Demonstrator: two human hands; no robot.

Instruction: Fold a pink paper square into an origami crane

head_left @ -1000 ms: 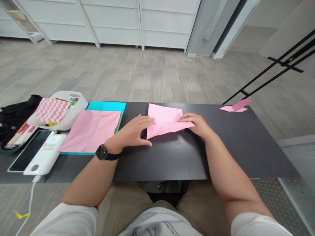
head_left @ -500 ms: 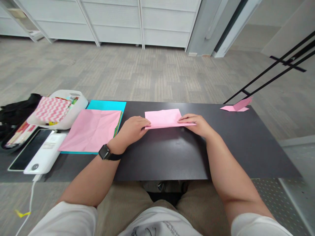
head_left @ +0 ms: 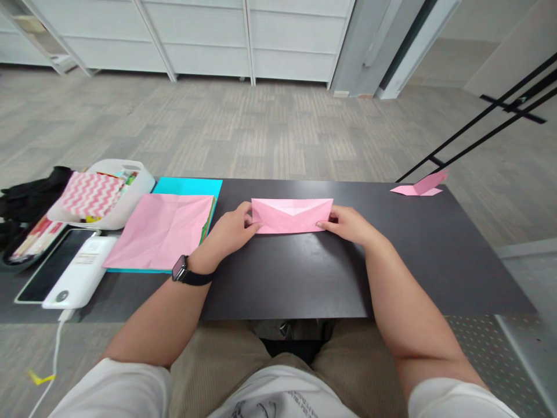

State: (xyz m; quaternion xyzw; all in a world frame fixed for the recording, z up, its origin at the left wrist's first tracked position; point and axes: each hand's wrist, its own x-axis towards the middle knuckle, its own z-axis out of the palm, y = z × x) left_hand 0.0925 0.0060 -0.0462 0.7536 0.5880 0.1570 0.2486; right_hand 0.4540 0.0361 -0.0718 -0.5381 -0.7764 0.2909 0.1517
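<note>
Between my hands is a folded sheet of pink paper (head_left: pixel 289 223), a wide rectangle with a paler triangular patch along its far edge. My left hand (head_left: pixel 235 229) pinches its left end, thumb on the near face and fingers behind. At the opposite end my right hand (head_left: pixel 348 223) grips the paper the same way, thumb in front. The sheet is tilted up so its face shows to me; whether its lower edge touches the dark table (head_left: pixel 289 278) I cannot tell.
Left of my hands lies a creased pink sheet (head_left: pixel 163 229) on a blue folder (head_left: pixel 187 186). Beyond are a white basket (head_left: pixel 141 188), a phone (head_left: pixel 52 264) and a white power bank (head_left: pixel 82 273) with a cable. A folded pink paper figure (head_left: pixel 420 188) sits at the far right.
The paper has turned up to show a flatter rectangular front. My right hand shifted from pressing on top to pinching the right end; the left thumb came round to the front.
</note>
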